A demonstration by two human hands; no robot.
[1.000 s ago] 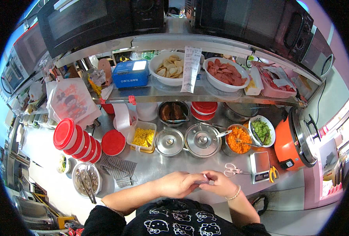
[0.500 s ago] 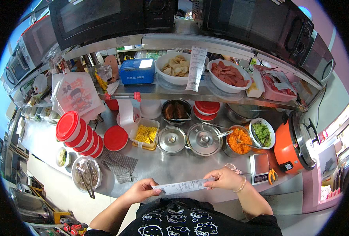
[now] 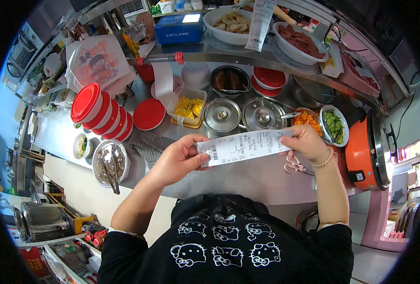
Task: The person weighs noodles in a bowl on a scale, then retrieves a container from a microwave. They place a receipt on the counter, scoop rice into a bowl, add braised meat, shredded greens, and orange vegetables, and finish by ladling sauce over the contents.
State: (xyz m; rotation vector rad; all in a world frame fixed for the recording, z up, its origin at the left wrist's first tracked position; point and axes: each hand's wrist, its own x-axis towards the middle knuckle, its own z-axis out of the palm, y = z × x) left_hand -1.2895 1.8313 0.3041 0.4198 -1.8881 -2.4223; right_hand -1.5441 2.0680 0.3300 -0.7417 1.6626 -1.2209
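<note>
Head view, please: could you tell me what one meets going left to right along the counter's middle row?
Stack of red-lidded tubs → loose red lid → tub of corn → small steel lid → larger steel lid → bowl of chopped greens → orange cooker.

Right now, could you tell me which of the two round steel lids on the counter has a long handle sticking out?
The larger steel lid, the right one nearest the carrot bowl. The smaller steel lid has only a knob.

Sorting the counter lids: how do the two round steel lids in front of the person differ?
The left steel lid is smaller and has a plain centre knob; the right steel lid is wider. A utensil handle sticks out beside the right steel lid, none beside the left steel lid. Both are shiny, round and sit flat behind the paper slip.
</note>
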